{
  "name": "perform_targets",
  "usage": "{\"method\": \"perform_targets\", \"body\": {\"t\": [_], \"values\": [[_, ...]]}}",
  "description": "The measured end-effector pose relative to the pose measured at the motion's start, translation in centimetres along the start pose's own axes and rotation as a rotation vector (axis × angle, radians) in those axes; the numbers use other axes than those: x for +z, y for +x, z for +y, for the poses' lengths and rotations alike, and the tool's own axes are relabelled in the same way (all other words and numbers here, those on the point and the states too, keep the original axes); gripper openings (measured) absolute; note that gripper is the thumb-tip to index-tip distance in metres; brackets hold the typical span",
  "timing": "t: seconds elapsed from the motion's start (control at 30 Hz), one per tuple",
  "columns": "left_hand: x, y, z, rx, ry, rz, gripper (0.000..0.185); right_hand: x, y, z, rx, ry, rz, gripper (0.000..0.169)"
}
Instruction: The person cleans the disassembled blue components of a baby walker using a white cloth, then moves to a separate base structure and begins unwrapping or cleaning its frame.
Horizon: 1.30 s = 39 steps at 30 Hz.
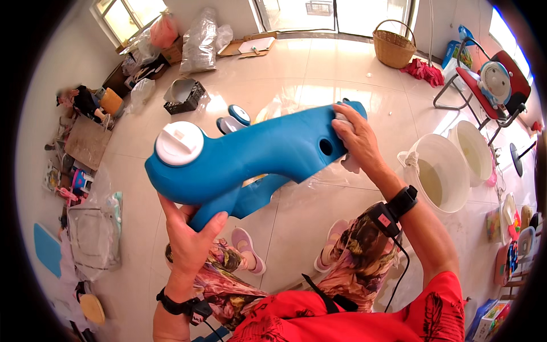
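A blue plastic ride-on toy body [256, 149] is held up in front of me, tilted with its right end higher. A white round plastic disc [179, 143] with a raised bar sits on its left end, and a dark hole shows near the right end. My left hand [190, 235] grips the lower left part from beneath, thumb on a blue projection. My right hand [359, 139] presses a pale cloth [351, 164] against the right end. Behind the body, blue-and-white wheels [239, 114] show on the floor, partly hidden, beside clear plastic film [324, 177].
Two white buckets of cloudy water [440, 179] stand at my right. Farther right is a red folding chair [478, 92] bearing a fan. A black crate [186, 100], a wicker basket [393, 45] and a stuffed sack [200, 45] stand ahead. Another person [83, 102] is at far left.
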<state>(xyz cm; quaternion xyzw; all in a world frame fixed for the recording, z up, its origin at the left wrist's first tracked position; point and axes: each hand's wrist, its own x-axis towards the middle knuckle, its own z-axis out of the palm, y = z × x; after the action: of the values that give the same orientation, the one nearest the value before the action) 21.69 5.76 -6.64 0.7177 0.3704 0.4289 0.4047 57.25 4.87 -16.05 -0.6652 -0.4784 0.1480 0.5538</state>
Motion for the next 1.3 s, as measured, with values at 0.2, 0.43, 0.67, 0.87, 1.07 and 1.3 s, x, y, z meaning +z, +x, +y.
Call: {"method": "perform_targets", "body": {"t": [0.2,0.43,0.67,0.87,1.07,1.3], "values": [[0.1,1.3,0.0,0.022,-0.014,-0.04,0.104,3.5,0.2,-9.4,-0.457,-0.175,-0.096,0.029],[-0.2,2.1,-0.1,-0.011,0.069,-0.01,0.105,6.7,-2.6,-15.7,-0.743,0.132,-0.262,0.034],[-0.5,7.5,0.2,0.018,0.056,-0.097,0.104,9.0,-8.9,-4.7,0.41,0.84,-0.291,0.034],[0.8,11.5,0.0,0.281,0.271,-0.18,0.098,14.5,-11.8,11.9,1.012,0.558,-0.262,0.031],[6.4,13.3,5.2,-0.065,0.261,-0.192,0.088,20.1,-2.1,19.1,0.72,0.405,-0.286,0.022],[4.9,16.2,3.5,-0.075,0.104,-0.215,0.076,25.8,6.1,21.7,0.968,1.163,-0.121,0.037]]}}
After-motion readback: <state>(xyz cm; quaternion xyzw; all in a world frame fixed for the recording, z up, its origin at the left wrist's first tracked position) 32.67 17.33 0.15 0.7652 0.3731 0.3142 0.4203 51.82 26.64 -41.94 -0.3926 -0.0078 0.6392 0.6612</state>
